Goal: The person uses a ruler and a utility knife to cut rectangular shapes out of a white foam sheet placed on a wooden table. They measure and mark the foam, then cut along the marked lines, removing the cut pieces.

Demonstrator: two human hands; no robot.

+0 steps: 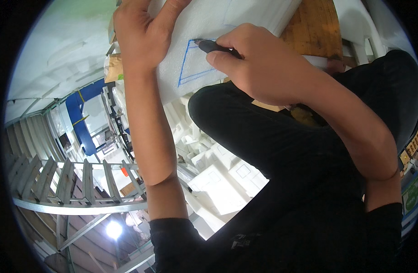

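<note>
A white foam block (171, 75) lies before me, with a four-sided outline in blue lines on its face. My left hand (142, 34) rests along its left side, the thumb spread away from the fingers. The top of the picture cuts off those fingertips, so their grip is hidden. My right hand (256, 65) pinches a black-handled tool (212, 46) between thumb and fingers. The tool's narrow tip touches or hovers just over the upper left corner of the blue outline. Whether it is a marker or a knife, I cannot tell.
Beside the foam at the upper right is a brown wooden board (315, 29). My bent leg (236, 119) in black trousers is just below. White foam pieces (219, 184), some with drawn outlines, are piled lower down. A metal railing (82, 204) curves at the left.
</note>
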